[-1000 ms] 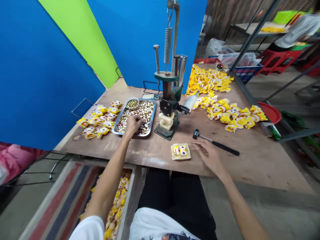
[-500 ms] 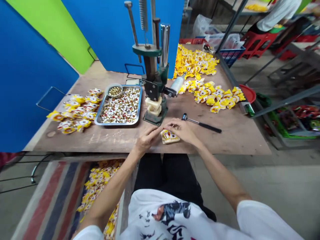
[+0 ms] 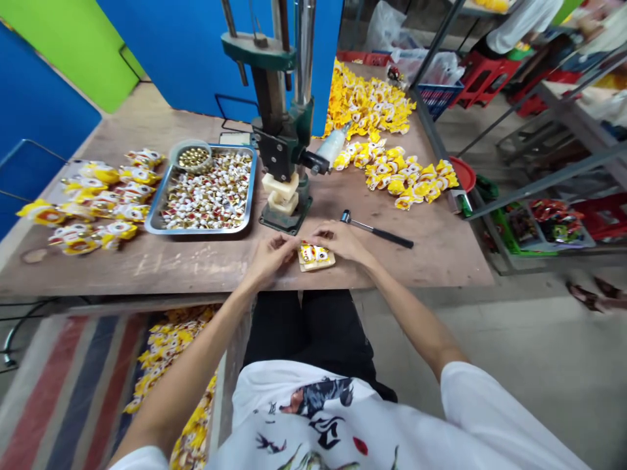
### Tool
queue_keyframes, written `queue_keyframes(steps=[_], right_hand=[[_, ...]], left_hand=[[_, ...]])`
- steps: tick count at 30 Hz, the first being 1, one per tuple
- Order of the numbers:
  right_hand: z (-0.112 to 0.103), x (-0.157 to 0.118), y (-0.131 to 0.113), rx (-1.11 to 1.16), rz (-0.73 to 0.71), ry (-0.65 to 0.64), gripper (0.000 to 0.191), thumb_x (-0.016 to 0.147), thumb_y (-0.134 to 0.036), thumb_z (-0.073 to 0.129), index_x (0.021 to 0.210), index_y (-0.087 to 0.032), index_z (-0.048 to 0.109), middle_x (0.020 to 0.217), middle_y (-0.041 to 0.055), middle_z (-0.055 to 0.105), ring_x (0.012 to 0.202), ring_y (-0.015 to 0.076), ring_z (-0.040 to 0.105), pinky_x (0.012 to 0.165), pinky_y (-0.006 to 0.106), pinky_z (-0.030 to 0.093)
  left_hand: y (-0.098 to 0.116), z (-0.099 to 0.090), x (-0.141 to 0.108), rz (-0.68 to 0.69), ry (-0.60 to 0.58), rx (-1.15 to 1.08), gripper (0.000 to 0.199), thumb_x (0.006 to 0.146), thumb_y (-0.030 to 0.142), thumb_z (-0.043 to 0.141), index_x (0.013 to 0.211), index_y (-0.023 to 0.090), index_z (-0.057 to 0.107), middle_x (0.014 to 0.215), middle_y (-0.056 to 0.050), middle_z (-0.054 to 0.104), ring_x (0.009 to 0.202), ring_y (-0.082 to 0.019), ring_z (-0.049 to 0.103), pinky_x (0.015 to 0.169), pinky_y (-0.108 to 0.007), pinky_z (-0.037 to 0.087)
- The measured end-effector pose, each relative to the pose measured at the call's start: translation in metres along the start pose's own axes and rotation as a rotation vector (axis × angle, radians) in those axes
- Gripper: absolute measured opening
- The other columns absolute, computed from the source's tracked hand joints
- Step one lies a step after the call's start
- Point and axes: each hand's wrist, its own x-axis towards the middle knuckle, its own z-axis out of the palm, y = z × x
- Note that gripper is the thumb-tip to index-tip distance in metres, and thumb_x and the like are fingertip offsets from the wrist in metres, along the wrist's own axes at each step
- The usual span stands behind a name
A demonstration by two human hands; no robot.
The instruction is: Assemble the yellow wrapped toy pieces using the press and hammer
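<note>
Hand press [image 3: 281,130] on the wooden workbench [image 3: 147,274] as landmark: directly left of it sits a metal tray [image 3: 196,231] of small pieces, a small bowl of metal eyelets [image 3: 191,156] at the tray's rear corner, and a loose heap of larger printed pieces [image 3: 93,202] beyond the tray, further left. Just in front of the press lies a small block [image 3: 323,262] with a printed piece [image 3: 313,253] on it, and a mallet [image 3: 377,232] lies to the block's right. Right of the press is a second heap [image 3: 401,176], a third heap [image 3: 367,101] lies behind that one, and below the bench, in front of the press and to its left, stands a bin of pieces [image 3: 171,352].
</note>
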Motion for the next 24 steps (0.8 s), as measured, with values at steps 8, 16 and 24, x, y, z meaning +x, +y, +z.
queue_keyframes(steps=[8, 16, 24], right_hand=[[0.003, 0.003, -0.014, -0.068, -0.094, -0.030, 0.023, 0.105, -0.040, 0.078, 0.100, -0.020, 0.087, 0.100, 0.0062, 0.083, 0.090, 0.0199, 0.071, 0.087, 0.032, 0.051], [-0.078, -0.060, 0.028, -0.529, 0.182, 0.349, 0.037, 0.099, -0.038, 0.085, 0.127, -0.018, 0.071, 0.135, 0.0173, 0.069, 0.128, 0.0322, 0.061, 0.110, 0.044, 0.048], [-0.068, -0.093, 0.025, -0.469, 0.203, 0.144, 0.020, 0.109, -0.024, 0.065, 0.128, -0.018, 0.066, 0.113, 0.0089, 0.077, 0.097, 0.0225, 0.071, 0.090, 0.034, 0.055]], left_hand=[[0.032, -0.013, 0.023, -0.307, -0.247, -0.021, 0.031, 0.066, 0.040, 0.092, 0.069, 0.015, 0.075, 0.069, -0.005, 0.065, 0.064, -0.013, 0.054, 0.060, -0.026, 0.042], [0.031, -0.014, 0.026, -0.417, -0.137, -0.037, 0.023, 0.064, 0.032, 0.092, 0.072, 0.017, 0.076, 0.074, -0.006, 0.072, 0.064, -0.015, 0.061, 0.057, -0.024, 0.054], [0.031, -0.017, 0.032, -0.420, -0.147, -0.028, 0.017, 0.065, 0.027, 0.090, 0.072, 0.016, 0.079, 0.077, -0.008, 0.073, 0.066, -0.014, 0.063, 0.058, -0.021, 0.057]])
